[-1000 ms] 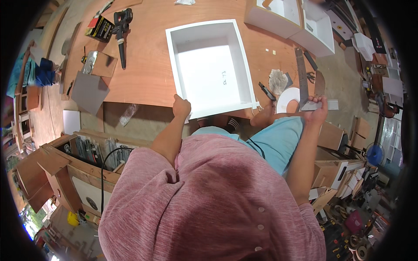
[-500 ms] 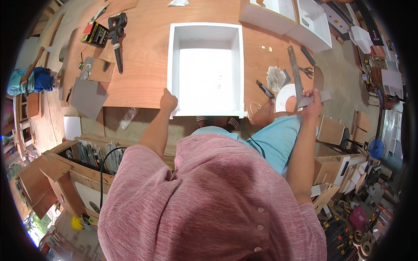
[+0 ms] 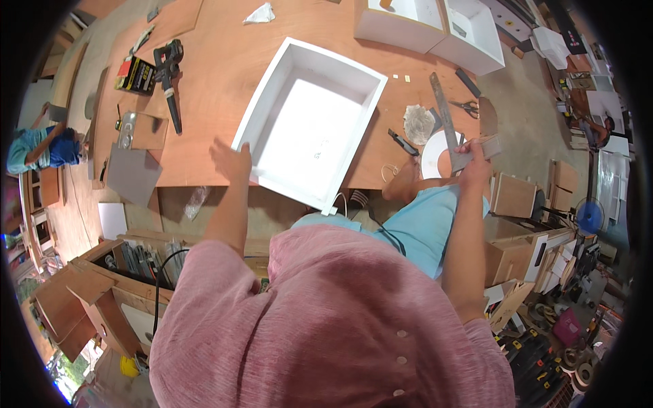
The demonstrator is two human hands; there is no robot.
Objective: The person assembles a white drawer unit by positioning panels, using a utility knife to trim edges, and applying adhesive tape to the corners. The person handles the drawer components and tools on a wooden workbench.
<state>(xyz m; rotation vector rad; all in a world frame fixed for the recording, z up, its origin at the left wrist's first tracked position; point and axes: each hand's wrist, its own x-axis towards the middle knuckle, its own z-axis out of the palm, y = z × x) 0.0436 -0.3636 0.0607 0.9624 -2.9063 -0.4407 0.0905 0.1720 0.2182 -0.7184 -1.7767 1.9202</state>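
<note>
A white open-topped box (image 3: 299,129) lies askew on the wooden table, its near corner sticking out past the front edge. My left hand (image 3: 232,160) is at the box's left corner, fingers spread over the table and thumb against the wall. It is not gripping the box. To the right, my right hand (image 3: 475,165) closes round the short arm of an L-shaped metal square (image 3: 443,109). The long arm points away across the table, over a white ring-shaped roll (image 3: 431,158). A utility knife (image 3: 403,143) lies just left of that roll.
A black cordless blower (image 3: 169,81) and a dark carton (image 3: 136,75) occupy the table's left side. Two white boxes (image 3: 401,28) stand at the far right. Scissors (image 3: 466,107) lie near the right edge. Another person (image 3: 41,146) works at far left.
The white box has turned clockwise from square-on to slanted. My left hand has loosened from its side and spread its fingers. My right hand still holds the metal square.
</note>
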